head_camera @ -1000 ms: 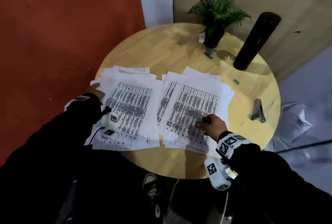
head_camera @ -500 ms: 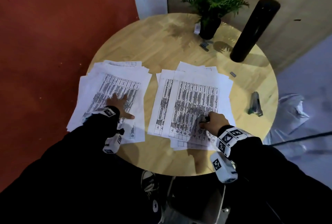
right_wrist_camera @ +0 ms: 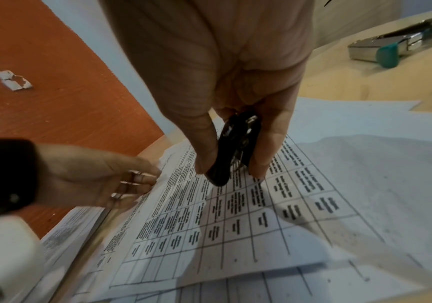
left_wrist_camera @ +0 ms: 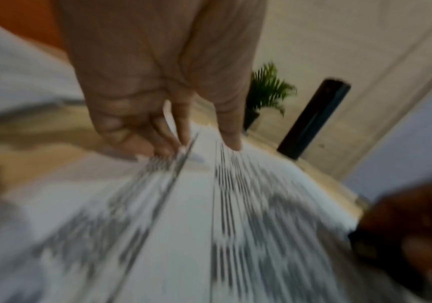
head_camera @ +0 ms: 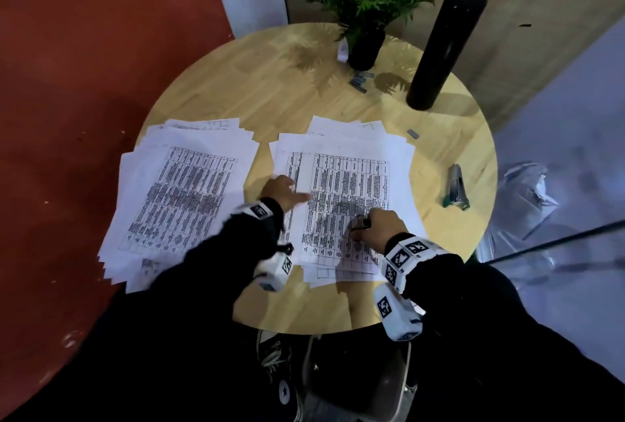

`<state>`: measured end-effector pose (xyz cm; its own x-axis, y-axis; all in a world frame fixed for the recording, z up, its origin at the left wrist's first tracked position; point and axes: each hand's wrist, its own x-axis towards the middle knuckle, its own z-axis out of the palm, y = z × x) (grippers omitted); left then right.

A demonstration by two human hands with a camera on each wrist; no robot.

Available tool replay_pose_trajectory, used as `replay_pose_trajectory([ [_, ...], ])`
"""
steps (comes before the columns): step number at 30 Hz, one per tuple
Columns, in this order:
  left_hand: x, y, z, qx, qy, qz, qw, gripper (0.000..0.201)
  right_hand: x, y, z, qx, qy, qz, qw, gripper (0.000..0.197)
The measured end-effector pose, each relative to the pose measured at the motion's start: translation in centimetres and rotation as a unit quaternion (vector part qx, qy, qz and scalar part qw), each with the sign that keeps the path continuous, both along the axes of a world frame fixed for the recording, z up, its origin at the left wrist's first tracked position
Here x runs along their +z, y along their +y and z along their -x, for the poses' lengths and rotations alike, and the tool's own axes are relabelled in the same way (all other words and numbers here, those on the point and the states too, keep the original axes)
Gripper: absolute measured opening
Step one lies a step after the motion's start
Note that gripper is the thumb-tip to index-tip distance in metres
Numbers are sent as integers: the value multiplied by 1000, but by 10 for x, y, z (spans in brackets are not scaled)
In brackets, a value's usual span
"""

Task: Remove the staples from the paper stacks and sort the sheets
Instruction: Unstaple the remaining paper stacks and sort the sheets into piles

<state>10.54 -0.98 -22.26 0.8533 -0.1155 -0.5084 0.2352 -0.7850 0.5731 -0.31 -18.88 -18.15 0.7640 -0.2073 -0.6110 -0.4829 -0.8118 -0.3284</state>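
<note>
Right wrist view: the right hand [right_wrist_camera: 222,86] pinches a small black staple remover [right_wrist_camera: 231,147] over the right-hand stack of printed white sheets [head_camera: 351,185] at the near edge of the round wooden table [head_camera: 270,90]. The left hand [head_camera: 282,190], fingers extended, touches that stack's left edge. Risk: loose sheets may slide or tear under uneven pressure.

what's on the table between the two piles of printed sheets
Only a bare strip of the round wooden table, crossed near its lower end by the left hand, in the head view.
</note>
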Motion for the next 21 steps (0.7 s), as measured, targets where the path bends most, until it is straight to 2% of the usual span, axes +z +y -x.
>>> replay_pose_trajectory([
  [3, -14, -14, 15, 72, -44, 29, 996, 77, -2, 0, 3, 4, -15, -6, 1000, 28],
  [6, -13, -20, 14, 49, -12, 21, 999, 76, -5, 0, 5, 2, -21, -5, 1000, 41],
  [8, -11, -22, 12, 39, 19, 13, 999, 76, -7, -1, 5, 0, -24, -12, 1000, 42],
  [9, -11, -22, 11, 40, 13, 6, 999, 70, -8, -2, 5, 1, -26, -16, 1000, 40],
  [12, -14, -21, 12, 45, -35, 0, 998, 34, -10, -6, 6, 5, -21, -29, 999, 38],
  [14, -14, -19, 13, 60, -59, 27, 996, 27, -8, -10, 3, 0, -12, -51, 999, 38],
  [16, -14, -16, 13, 86, -91, 63, 990, 32, -6, -20, 0, -34, -25, -90, 995, 31],
  [18, -10, -13, 15, 111, -129, 100, 980, 30, -3, -34, -5, -128, -68, -169, 975, 33],
  [21, -2, -5, 15, 163, -159, 188, 955, 29, 5, -54, -17, -277, -152, -325, 892, 43],
])
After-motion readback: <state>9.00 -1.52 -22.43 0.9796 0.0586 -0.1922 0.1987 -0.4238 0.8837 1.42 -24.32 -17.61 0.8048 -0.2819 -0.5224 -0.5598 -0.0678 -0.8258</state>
